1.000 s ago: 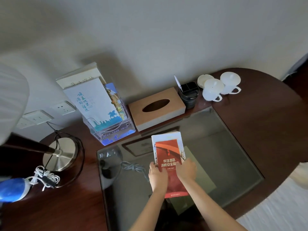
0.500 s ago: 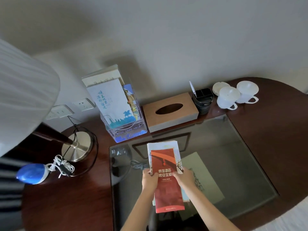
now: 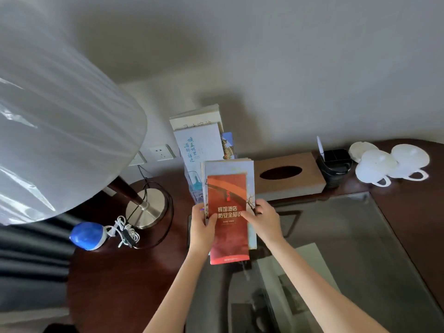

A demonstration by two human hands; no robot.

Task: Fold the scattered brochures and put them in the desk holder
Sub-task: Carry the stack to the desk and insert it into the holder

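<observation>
Holding one stack of folded brochures point(image 3: 228, 212) upright above the desk point(image 3: 115, 284), my left hand point(image 3: 204, 230) pinching its left edge and my right hand point(image 3: 265, 221) pinching its right edge, both closed on the paper. Front item: one red leaflet with white Chinese characters; behind it at least one paler brochure, possibly more, since several sheet edges show at the top left but I cannot count them. Stack sits directly in front of the clear desk holder point(image 3: 195, 197), covering most of it; only a sliver of its left wall is visible, and I cannot tell whether the stack touches it. Holder contents: three visible items, one white-and-blue brochure point(image 3: 198, 150), one cream booklet behind it, one colourful leaflet edge at right, mostly hidden. Other counts: one wooden tissue box point(image 3: 288, 177), one black pen cup point(image 3: 335, 165) with one white item in it, two white cups point(image 3: 374, 168) upside down, one saucer partly hidden behind them, one lamp point(image 3: 60, 126) whose shade is cut off at left, two wall sockets point(image 3: 162, 152), one partly behind the shade, one blue-and-white device point(image 3: 87, 236) with a bundled cord. Glass desk top point(image 3: 348, 260) reflects dimly; papers under it are hard to read.
</observation>
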